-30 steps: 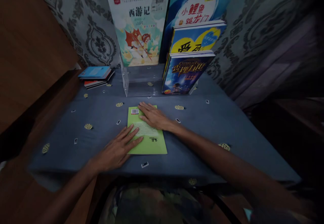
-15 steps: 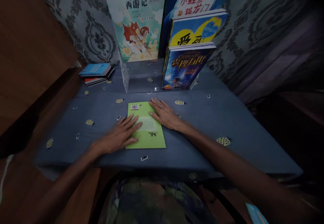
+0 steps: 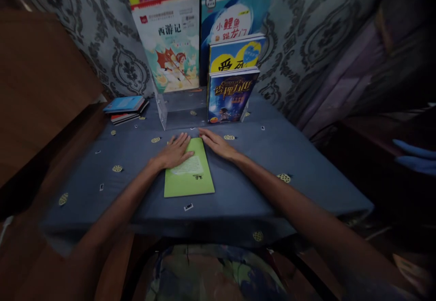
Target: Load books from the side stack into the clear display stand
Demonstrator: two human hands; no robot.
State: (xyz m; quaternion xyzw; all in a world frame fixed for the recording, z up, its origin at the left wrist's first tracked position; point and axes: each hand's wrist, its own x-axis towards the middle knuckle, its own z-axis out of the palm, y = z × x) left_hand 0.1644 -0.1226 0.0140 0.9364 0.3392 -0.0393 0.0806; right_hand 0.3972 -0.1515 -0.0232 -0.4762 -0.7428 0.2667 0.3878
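A thin green book [image 3: 189, 184] lies flat on the patterned blue-grey tablecloth [image 3: 136, 210], back cover up, with a pale text panel and a small dark logo. My left hand [image 3: 175, 151] rests flat across its upper left part, fingers extended, covering the corner where the barcode was. Along the upper right edge lies my right hand [image 3: 217, 144], its fingers stretched out and the fingertips at the top right corner. Neither hand is wrapped round anything.
Behind the book stands a clear plastic rack [image 3: 180, 112] with several upright picture books, among them a white-and-teal one [image 3: 170, 46] and a dark blue one [image 3: 230, 96]. A small stack of books [image 3: 125, 106] sits at the back left. Patterned curtain [image 3: 129, 65] hangs behind.
My left hand has slid up the green book from its left side to the top left. My right hand has shifted slightly outward to its right edge. The view has tilted up somewhat.
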